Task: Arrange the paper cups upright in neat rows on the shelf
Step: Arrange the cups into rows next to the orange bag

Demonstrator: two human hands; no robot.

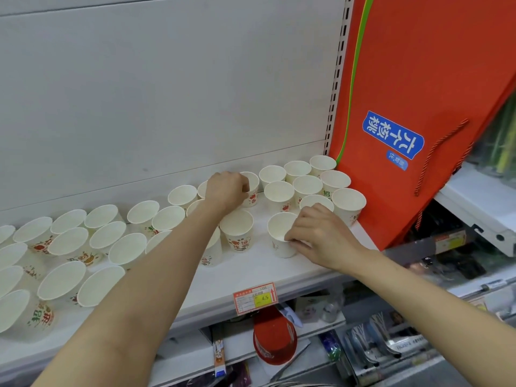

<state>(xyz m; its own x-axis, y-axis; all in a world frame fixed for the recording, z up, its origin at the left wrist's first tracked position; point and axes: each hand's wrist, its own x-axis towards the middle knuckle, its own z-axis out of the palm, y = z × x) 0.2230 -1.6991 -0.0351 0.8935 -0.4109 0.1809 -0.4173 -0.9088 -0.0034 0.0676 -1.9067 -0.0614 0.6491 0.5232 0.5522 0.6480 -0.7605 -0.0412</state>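
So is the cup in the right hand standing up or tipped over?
Standing up: the cup has its open mouth facing upward, pinched by the right hand.

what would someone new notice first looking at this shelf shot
First, the crowd of white paper cups standing upright across the white shelf. Next, the bright orange bag leaning at the right end. In the middle, the left hand grips a back-row cup while the right hand pinches a front cup.

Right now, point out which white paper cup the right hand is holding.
The white paper cup standing alone at the shelf's front, left of the orange bag. The right hand pinches its rim; the other cups near it stand untouched in rows behind.
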